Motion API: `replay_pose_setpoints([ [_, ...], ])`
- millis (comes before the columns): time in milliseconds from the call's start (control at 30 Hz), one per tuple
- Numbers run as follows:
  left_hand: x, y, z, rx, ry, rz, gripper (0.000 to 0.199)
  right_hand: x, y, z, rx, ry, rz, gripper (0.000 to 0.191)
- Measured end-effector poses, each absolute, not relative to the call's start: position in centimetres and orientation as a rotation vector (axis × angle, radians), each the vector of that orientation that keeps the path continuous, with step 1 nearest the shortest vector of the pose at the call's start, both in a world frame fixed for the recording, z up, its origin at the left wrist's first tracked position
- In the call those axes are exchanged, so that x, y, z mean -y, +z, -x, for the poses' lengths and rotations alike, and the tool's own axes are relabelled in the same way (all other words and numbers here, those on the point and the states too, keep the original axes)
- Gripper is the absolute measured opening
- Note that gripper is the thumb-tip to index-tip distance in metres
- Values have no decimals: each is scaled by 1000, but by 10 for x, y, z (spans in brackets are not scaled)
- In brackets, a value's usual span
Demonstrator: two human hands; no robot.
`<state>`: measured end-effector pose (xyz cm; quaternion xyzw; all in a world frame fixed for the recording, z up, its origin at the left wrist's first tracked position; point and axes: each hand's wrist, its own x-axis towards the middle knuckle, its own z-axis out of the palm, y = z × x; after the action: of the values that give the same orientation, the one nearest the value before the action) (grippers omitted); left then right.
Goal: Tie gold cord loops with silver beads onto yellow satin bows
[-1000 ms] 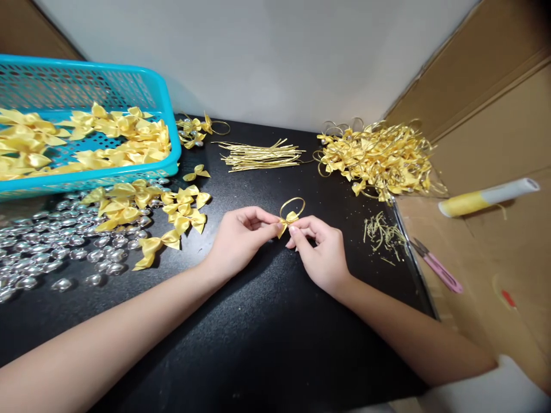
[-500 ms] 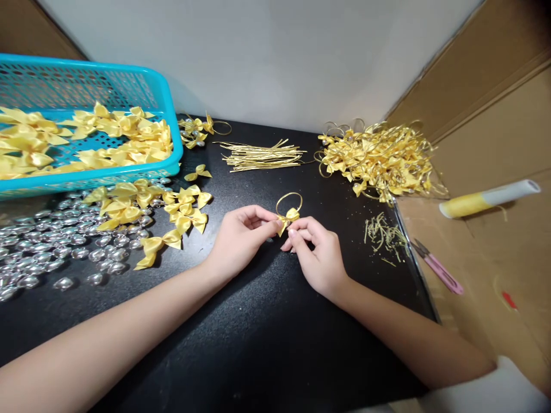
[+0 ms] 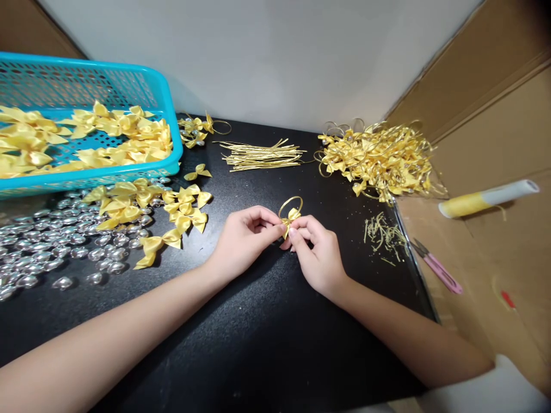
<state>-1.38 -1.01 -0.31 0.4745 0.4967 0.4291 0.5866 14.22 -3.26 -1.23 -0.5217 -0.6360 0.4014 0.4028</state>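
Over the middle of the black table [image 3: 241, 344], a yellow satin bow [image 3: 294, 214] with a thin gold wire loop rising from it is pinched between my two hands. My left hand [image 3: 247, 236] grips its left side with thumb and index finger. On the other side, the closed fingertips of my right hand [image 3: 317, 252] hold the bow's lower right part. My fingertips nearly meet and hide much of the bow. Loose yellow bows [image 3: 185, 212] lie left of my left hand, and gold wire strips [image 3: 262, 156] lie beyond both hands.
A blue basket [image 3: 170, 115] of yellow bows stands at the back left, silver heart-shaped beads [image 3: 62, 282] before it. At the back right is a heap of looped bows [image 3: 379, 160], with wire clippings [image 3: 383, 235] nearer. Pink-handled snips [image 3: 443, 274] and a yellow-white roll [image 3: 486, 199] lie beyond the table's right edge.
The wire loop has tipped and shifted slightly right, and the bow has turned a little between my fingers. My left fingertips have moved slightly right, closer to my right hand.
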Motion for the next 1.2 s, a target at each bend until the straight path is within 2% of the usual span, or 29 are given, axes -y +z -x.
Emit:
replay_pose_setpoints([
  [233, 12, -7, 13, -1103, 1048, -1188, 18, 33, -14, -143, 1628, 1011, 1303, 10],
  [567, 15, 5, 17, -1366, 1122, -1896, 12, 33, -14, -143, 1722, 920, 1302, 10],
  [800, 17, 2, 17, -1368, 1007, -1651, 15, 35, -13, -143, 1748, 899, 1316, 10],
  [1200, 13, 3, 16, -1261, 1057, -1271, 17, 34, -12, -143, 1763, 891, 1299, 10],
])
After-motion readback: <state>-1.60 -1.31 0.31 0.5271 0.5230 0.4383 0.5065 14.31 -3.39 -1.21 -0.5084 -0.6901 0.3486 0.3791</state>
